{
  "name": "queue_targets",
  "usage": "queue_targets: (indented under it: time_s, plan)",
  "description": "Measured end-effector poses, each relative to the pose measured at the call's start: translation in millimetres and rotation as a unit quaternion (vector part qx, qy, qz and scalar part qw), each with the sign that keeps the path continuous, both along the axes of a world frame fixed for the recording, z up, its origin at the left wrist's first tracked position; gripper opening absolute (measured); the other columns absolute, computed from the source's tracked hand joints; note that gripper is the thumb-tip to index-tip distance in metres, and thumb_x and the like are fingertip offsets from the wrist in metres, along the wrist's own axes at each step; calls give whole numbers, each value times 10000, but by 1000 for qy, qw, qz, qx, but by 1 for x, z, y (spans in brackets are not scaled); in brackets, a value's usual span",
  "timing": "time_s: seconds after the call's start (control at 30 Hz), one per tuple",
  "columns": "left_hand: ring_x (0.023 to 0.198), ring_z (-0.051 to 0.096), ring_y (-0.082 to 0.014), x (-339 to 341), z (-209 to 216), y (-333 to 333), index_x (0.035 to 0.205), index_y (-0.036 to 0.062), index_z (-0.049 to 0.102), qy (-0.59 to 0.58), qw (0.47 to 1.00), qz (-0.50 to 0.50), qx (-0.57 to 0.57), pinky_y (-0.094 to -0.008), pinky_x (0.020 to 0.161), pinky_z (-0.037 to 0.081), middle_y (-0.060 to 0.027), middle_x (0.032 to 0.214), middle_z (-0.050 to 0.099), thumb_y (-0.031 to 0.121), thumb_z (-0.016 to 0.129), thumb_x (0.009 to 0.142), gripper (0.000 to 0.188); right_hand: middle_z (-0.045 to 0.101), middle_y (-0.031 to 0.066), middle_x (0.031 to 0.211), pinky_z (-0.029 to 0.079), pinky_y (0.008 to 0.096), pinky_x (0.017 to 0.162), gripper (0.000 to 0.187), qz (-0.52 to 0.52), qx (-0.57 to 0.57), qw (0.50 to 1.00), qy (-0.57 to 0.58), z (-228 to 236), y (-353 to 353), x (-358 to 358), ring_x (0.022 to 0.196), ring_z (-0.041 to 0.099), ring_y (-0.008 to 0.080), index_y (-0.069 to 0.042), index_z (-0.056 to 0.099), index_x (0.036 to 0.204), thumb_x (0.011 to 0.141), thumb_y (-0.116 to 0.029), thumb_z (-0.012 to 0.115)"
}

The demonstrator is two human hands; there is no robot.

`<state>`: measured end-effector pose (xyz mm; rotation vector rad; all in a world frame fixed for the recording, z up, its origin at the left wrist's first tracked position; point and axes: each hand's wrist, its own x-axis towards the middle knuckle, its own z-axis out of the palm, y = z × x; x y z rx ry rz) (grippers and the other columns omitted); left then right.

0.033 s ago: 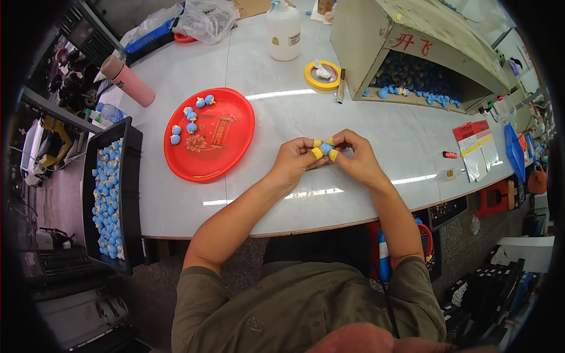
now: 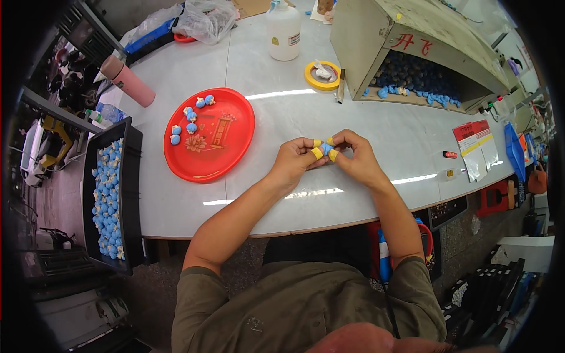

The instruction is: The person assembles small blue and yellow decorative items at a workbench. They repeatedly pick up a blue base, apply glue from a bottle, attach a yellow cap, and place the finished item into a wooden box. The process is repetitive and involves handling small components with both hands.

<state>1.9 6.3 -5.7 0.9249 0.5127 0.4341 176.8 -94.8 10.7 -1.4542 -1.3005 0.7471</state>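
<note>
I've got the left hand (image 2: 291, 161) and right hand (image 2: 357, 161) meeting over the pale surface (image 2: 276, 212), yellow-wrapped fingers (image 2: 317, 153) on both pinching a small blue piece (image 2: 326, 149) between them. Honestly can't make out its shape, the tips cover too much, and some of the other fingers are curled out of my sight. Red plate (image 2: 226, 162) with blue-and-cream balls (image 2: 191, 127) sits off to the left. Inside the open box (image 2: 356, 50), the dark pile's too shadowy for me.

Glare streaks the white table (image 2: 282, 117); fisheye edges curve and blacken.
</note>
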Motion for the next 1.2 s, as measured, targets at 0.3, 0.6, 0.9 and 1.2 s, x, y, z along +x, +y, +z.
queue_targets:
  time_s: [0.3, 0.6, 0.9, 1.2]
  plan:
    - [1001, 681, -171, 0, 6, 0, 1164, -9, 598, 27, 999, -21, -12, -282, 874, 591, -115, 1134, 661, 103, 597, 995, 203, 634, 43, 944, 490, 251, 748, 150, -39, 16, 997, 67, 4, 1, -9, 795, 576, 97, 14, 645, 948, 837, -55, 720]
    - [995, 672, -184, 0, 10, -1, 1195, 39, 586, 64, 996, -41, -44, -299, 822, 566, -96, 1133, 663, 283, 580, 1015, 303, 622, 8, 791, 458, 221, 615, 253, -78, -45, 995, 49, -15, 4, -15, 695, 538, 58, 11, 629, 950, 840, -150, 790]
    - [789, 704, -160, 3, -4, -8, 1035, -8, 582, 7, 999, 46, -10, -262, 700, 602, -107, 918, 673, 191, 675, 962, 231, 471, -30, 737, 367, 243, 610, 287, -95, -58, 990, 86, -21, 12, -28, 703, 403, 52, -56, 476, 804, 1035, -213, 546]
    - [742, 665, -120, 7, -4, -10, 973, 4, 588, -6, 995, 102, -10, -250, 678, 590, -75, 875, 648, 160, 662, 965, 173, 381, -32, 702, 319, 262, 552, 326, -125, -32, 990, 61, -20, 24, -42, 665, 329, 62, -67, 379, 760, 1045, -170, 497]
